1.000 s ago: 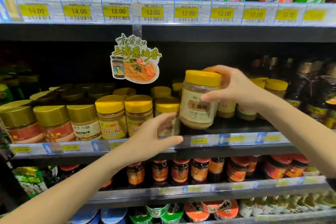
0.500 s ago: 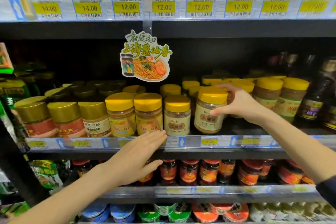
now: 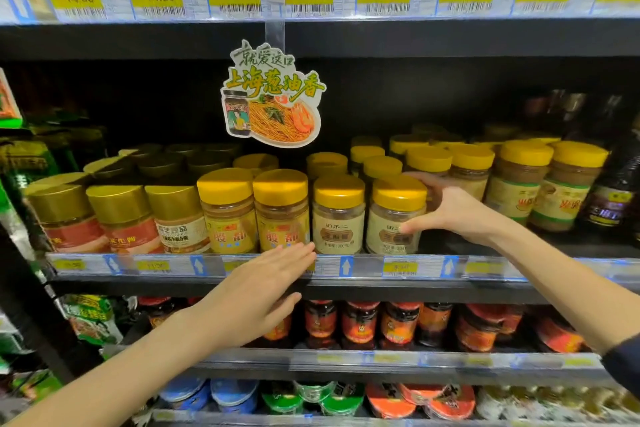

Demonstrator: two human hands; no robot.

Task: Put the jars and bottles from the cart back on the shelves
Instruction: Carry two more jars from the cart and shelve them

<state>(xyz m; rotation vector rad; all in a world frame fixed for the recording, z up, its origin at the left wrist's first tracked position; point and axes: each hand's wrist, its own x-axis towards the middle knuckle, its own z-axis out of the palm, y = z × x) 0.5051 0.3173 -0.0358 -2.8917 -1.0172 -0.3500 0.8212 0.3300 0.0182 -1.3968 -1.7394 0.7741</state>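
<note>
- Right up close, in front of the middle shelf's price rail (image 3: 346, 267), the left hand (image 3: 263, 284) hovers flat, fingers straight and together, holding nothing.
- Just past it, the right hand (image 3: 446, 210) is wrapped round a yellow-lidded jar (image 3: 391, 215), thumb on the label, fingers round the back. The jar stands upright at the front edge of the middle shelf. It's clear plastic with tan stuff inside.
- Just beside it on the left is a twin jar (image 3: 337, 215), same pale label, same tan fill.
- Further left: two jars with yellow labels (image 3: 282, 215), then gold-lidded jars (image 3: 121, 215) with reddish labels.
- Behind all that, more yellow lids (image 3: 429, 158) run back into the dark.
- Up top, a noodle sign (image 3: 273, 97) hangs from the upper shelf.
</note>
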